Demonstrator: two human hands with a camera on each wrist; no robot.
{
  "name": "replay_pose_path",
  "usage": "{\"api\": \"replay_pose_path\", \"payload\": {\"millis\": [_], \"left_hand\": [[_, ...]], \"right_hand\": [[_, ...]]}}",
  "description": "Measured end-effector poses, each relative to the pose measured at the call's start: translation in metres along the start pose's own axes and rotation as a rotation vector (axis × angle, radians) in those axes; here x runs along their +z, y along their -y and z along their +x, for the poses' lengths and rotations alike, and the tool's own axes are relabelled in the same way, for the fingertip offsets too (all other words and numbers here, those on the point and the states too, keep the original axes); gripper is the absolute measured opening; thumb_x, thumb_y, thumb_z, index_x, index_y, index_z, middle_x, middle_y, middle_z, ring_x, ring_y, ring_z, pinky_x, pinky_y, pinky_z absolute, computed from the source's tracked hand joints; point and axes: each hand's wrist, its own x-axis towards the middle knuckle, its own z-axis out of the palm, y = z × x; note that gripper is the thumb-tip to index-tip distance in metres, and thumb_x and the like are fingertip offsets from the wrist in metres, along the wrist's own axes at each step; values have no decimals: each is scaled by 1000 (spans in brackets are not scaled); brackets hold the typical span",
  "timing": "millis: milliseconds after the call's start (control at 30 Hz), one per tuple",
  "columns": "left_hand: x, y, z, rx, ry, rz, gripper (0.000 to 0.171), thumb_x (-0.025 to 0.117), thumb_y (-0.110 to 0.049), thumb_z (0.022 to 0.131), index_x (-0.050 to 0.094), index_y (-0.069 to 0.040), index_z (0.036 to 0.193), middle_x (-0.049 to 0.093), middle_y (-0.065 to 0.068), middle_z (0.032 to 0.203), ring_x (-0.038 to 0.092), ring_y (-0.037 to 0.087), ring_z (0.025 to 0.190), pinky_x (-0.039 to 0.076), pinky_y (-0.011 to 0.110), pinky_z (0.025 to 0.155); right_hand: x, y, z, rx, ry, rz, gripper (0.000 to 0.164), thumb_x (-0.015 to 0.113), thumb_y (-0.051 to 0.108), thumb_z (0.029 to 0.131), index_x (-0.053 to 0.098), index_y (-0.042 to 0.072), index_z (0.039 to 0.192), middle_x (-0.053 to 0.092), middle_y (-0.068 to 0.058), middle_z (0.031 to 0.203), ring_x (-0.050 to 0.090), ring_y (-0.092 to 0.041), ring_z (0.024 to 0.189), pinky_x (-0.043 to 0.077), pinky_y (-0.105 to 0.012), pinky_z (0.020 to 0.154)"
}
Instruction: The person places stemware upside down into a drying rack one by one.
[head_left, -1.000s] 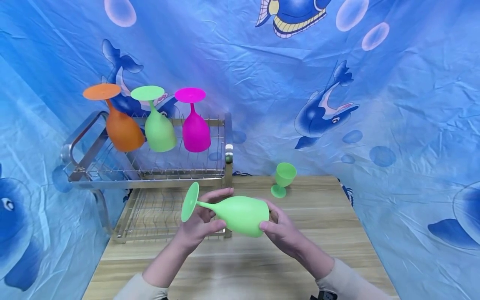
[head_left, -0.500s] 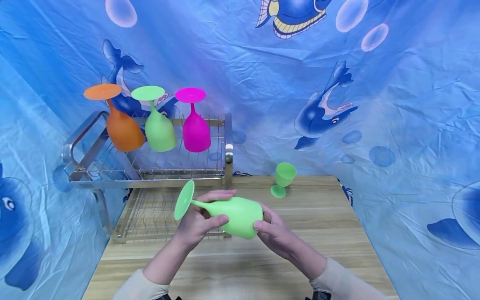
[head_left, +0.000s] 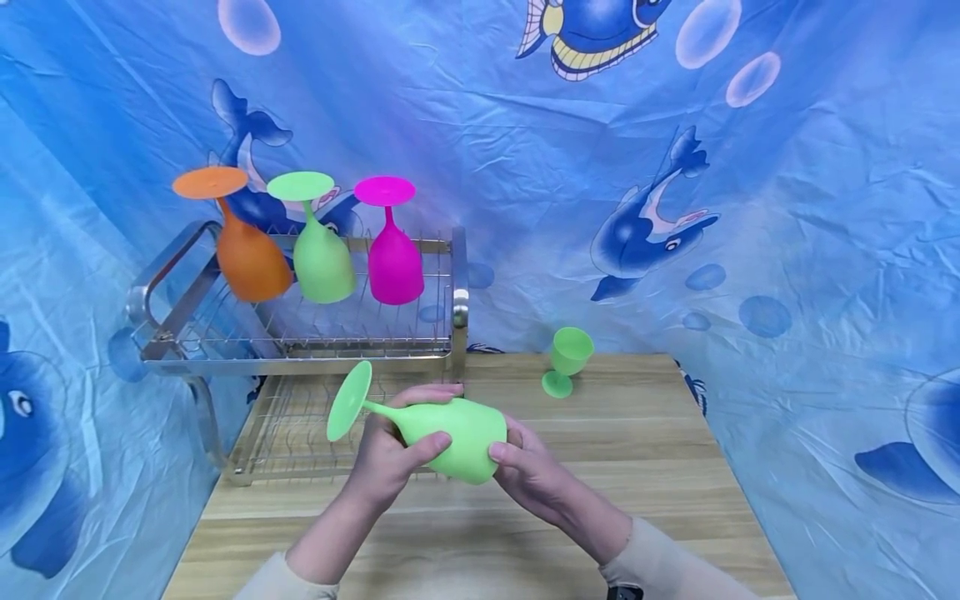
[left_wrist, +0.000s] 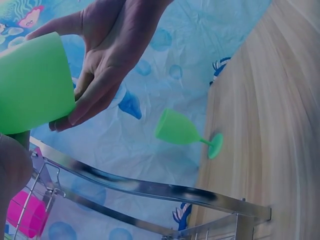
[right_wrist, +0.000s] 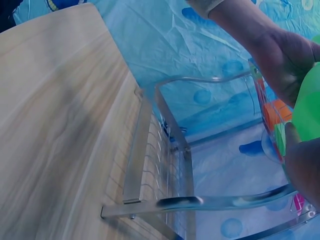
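Observation:
Between both hands, a light green goblet (head_left: 457, 437) lies tilted on its side above the table, foot to the left and mouth to the right. My left hand (head_left: 386, 458) grips the bowl near the stem, thumb across the front. At the mouth end my right hand (head_left: 536, 475) pinches the rim with its thumb on the outside. In the left wrist view, the goblet's bowl (left_wrist: 35, 85) shows with the right hand (left_wrist: 110, 65) at its rim. Part of the bowl (right_wrist: 307, 110) also appears at the right wrist view's edge, beside the left hand (right_wrist: 285, 60).
A two-tier metal dish rack (head_left: 300, 365) stands at the left. On its upper tier, orange (head_left: 251, 262), green (head_left: 322, 262) and magenta goblets (head_left: 395, 267) hang upside down. A smaller green goblet (head_left: 572, 350) stands upright at the wooden table's (head_left: 637, 467) back edge, before a blue sea-print curtain (head_left: 525, 167).
Both hands have carried the light green goblet leftward and slightly down, its mouth end dipping a little more. The goblets on the rack and the small green one stay put.

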Motion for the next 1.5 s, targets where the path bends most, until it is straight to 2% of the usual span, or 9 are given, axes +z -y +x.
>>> {"api": "replay_pose_path", "payload": {"millis": [233, 467, 667, 800, 967, 1067, 1233, 1333, 1500], "left_hand": [[0, -4, -2, 25, -88, 60, 36, 75, 10, 86, 73, 3, 121, 76, 18, 126, 69, 29, 126, 58, 33, 101], [-4, -11, 1, 11, -146, 93, 31, 74, 11, 87, 74, 6, 117, 79, 12, 119, 74, 27, 117, 59, 32, 100], [-9, -20, 3, -22, -181, 12, 30, 71, 11, 89, 71, 11, 119, 80, 12, 117, 75, 28, 114, 61, 33, 95], [-15, -29, 5, -36, -194, -31, 29, 69, 11, 90, 71, 11, 119, 80, 15, 115, 76, 31, 112, 62, 35, 95], [-28, -47, 10, -61, -173, 16, 30, 68, 11, 92, 75, 4, 120, 80, 14, 116, 75, 27, 114, 62, 34, 95], [-39, -70, 19, -81, -170, 124, 31, 70, 10, 91, 76, 3, 120, 80, 12, 117, 73, 25, 115, 62, 33, 92], [-67, -118, 42, -89, -149, 263, 28, 74, 7, 93, 78, 2, 120, 81, 7, 115, 73, 21, 112, 64, 29, 85], [-85, -141, 58, -82, -140, 321, 26, 75, 5, 95, 77, 3, 121, 81, 5, 113, 73, 20, 111, 64, 24, 81], [-113, -167, 85, -134, -150, 621, 27, 79, -9, 97, 79, -7, 124, 79, -8, 114, 68, 14, 109, 59, 17, 73]], "right_hand": [[7, -3, 5, 19, 19, 29, 68, 70, 22, 95, 42, -2, 151, 64, -1, 134, 63, -14, 118, 50, -30, 108], [13, -3, 7, 21, 44, 38, 91, 82, 42, 94, 35, -6, 156, 63, -2, 135, 63, -14, 119, 51, -31, 109], [17, -2, 7, 4, 94, 33, 101, 81, 43, 95, 26, -11, 160, 59, -5, 141, 62, -15, 124, 52, -31, 110], [21, 0, 9, 17, 119, 14, 105, 80, 41, 97, 18, -10, 164, 52, -12, 151, 59, -19, 133, 49, -34, 116], [22, 7, 9, 4, 162, -62, 102, 76, 38, 101, 13, -11, 165, 36, -29, 165, 49, -28, 147, 41, -41, 123], [17, 18, 10, -58, 144, -182, 83, 67, 26, 106, 20, -11, 164, 34, -33, 165, 48, -36, 148, 38, -46, 124], [2, 42, 14, -301, 59, -528, 64, 60, -3, 102, 34, -8, 160, 42, -34, 160, 45, -49, 147, 42, -46, 121], [-7, 55, 21, -433, 0, -664, 65, 65, -6, 99, 39, -7, 159, 47, -32, 158, 47, -46, 146, 43, -42, 120], [-14, 72, 39, -565, -79, -781, 65, 68, -2, 100, 42, -3, 160, 49, -20, 161, 47, -36, 150, 38, -39, 124]]}}
